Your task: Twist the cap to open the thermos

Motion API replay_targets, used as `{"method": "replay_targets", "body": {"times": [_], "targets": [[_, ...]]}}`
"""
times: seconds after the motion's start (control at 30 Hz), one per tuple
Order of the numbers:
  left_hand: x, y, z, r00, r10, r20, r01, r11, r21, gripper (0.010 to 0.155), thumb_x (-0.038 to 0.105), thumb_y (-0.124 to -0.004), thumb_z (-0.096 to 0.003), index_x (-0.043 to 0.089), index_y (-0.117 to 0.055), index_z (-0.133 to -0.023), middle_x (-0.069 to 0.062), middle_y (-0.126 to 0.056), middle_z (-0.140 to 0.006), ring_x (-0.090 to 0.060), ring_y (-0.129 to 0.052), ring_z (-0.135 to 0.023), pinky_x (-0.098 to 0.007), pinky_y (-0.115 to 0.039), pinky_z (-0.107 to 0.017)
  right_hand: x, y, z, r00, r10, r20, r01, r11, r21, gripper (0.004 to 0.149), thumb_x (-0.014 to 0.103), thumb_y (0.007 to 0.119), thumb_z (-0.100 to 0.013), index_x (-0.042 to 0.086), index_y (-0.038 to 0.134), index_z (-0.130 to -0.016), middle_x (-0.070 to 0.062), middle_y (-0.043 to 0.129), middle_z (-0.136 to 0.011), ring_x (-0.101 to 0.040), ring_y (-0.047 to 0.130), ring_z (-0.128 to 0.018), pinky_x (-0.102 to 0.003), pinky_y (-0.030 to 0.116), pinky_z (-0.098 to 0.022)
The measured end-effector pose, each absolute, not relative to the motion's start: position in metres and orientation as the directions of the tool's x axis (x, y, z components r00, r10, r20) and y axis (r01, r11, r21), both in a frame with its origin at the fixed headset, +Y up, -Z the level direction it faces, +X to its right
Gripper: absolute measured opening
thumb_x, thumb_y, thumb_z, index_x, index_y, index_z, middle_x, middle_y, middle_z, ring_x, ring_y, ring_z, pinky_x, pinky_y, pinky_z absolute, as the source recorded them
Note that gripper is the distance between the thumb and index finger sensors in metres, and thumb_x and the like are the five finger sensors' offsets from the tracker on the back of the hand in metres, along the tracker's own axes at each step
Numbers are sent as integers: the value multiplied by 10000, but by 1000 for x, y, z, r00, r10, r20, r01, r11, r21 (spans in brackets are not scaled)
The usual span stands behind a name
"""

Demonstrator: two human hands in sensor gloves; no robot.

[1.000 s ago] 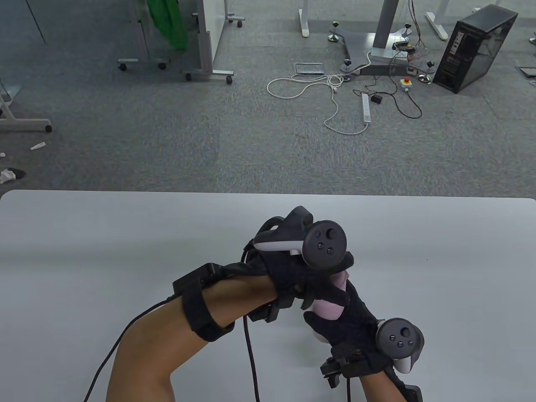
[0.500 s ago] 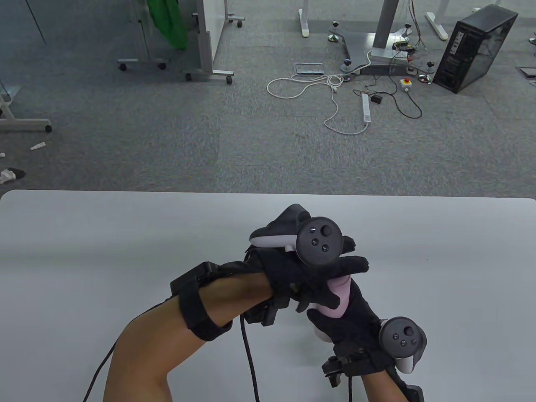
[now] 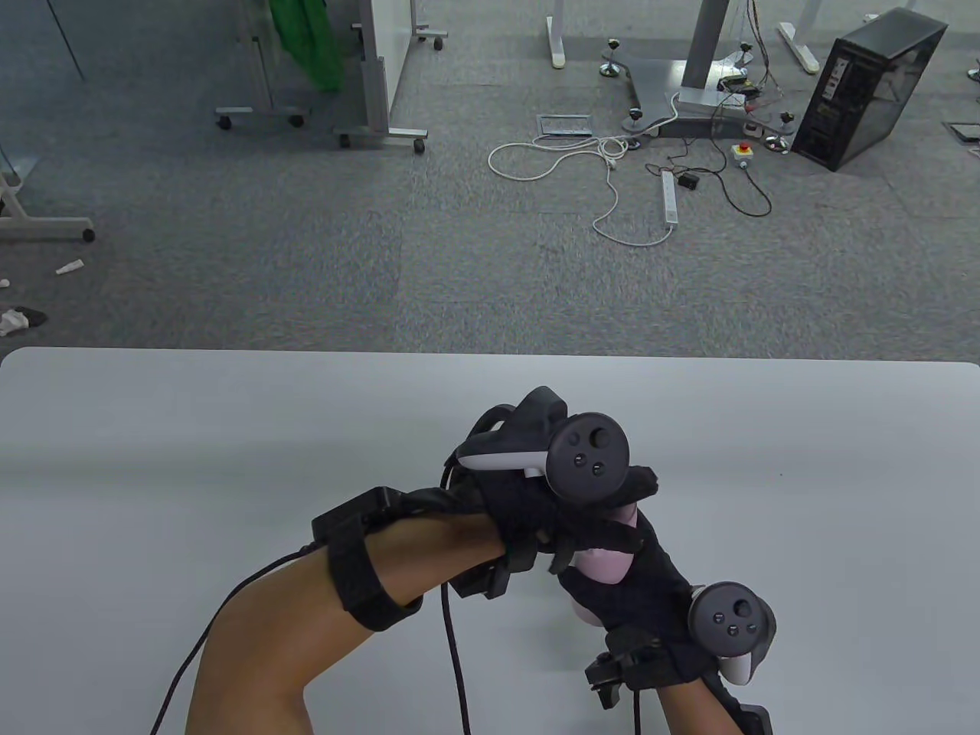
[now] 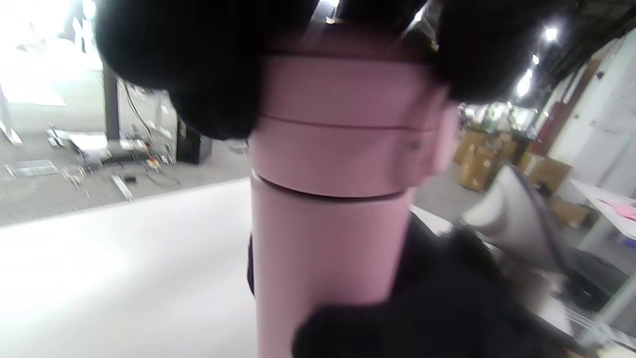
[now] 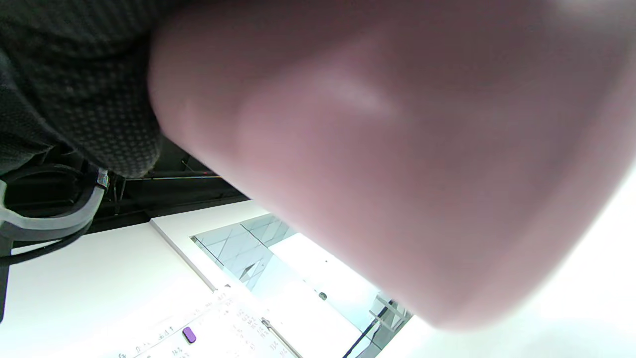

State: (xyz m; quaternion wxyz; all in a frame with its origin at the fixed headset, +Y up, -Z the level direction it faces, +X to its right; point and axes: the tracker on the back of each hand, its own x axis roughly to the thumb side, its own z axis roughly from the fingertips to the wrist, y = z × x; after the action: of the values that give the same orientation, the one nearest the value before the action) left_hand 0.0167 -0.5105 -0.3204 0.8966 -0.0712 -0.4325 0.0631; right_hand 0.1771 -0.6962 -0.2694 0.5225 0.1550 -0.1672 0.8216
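A pink thermos stands near the table's front middle, mostly hidden between both hands. My left hand comes over its top and grips the pink cap; the fingers wrap the cap's upper part. A thin dark gap shows between cap and body. My right hand grips the thermos body from below and the right. In the right wrist view the pink body fills the frame, with the glove against it.
The white table spreads to both sides of the hands. Black cables run from my left wrist toward the front edge. Beyond the far edge lies carpet with cables, desk legs and a black computer case.
My left hand turned on the cap: its fingers spread out to the right half a second ago, and now they are curled back around the cap. My right hand barely moved.
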Motion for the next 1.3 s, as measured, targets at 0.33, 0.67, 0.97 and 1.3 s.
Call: {"method": "replay_targets", "body": {"times": [0.33, 0.67, 0.97, 1.3], "targets": [[16, -509, -320, 607, 132, 784, -71, 991, -112, 766, 691, -776, -491, 371, -610, -1166, -149, -677, -1165, -473, -789, -955, -635, -747, -564, 177, -696, -271, -408, 803, 434, -908, -405, -105, 1131, 679, 919, -275, 57, 406, -1068, -290, 511, -1067, -525, 599, -915, -631, 582, -693], [20, -512, -328, 516, 337, 787, 23, 913, -406, 729, 392, -929, -525, 322, -589, -1166, -194, -580, -1196, -480, -697, -1039, -679, -657, -641, 178, -698, -271, -412, 807, 424, -907, -409, -103, 1125, 674, 918, -281, 56, 405, -1069, -291, 509, -1068, -529, 597, -916, -633, 580, -693], [21, -517, -325, 596, 155, 788, 10, 980, -200, 743, 626, -809, -503, 267, -664, -1137, -191, -855, -973, -347, -998, -655, -433, -859, -390, 174, -698, -270, -421, 797, 433, -901, -423, -96, 1126, 673, 921, -278, 55, 409, -1068, -291, 511, -1067, -529, 598, -916, -633, 582, -691], [22, -523, -330, 621, 213, 754, 0, 962, -272, 796, 680, -782, -496, 268, -618, -1158, -192, -755, -1081, -430, -882, -875, -565, -785, -552, 178, -697, -271, -398, 817, 418, -914, -392, -103, 1125, 673, 920, -281, 57, 403, -1069, -291, 506, -1069, -528, 594, -917, -633, 579, -693]]}}
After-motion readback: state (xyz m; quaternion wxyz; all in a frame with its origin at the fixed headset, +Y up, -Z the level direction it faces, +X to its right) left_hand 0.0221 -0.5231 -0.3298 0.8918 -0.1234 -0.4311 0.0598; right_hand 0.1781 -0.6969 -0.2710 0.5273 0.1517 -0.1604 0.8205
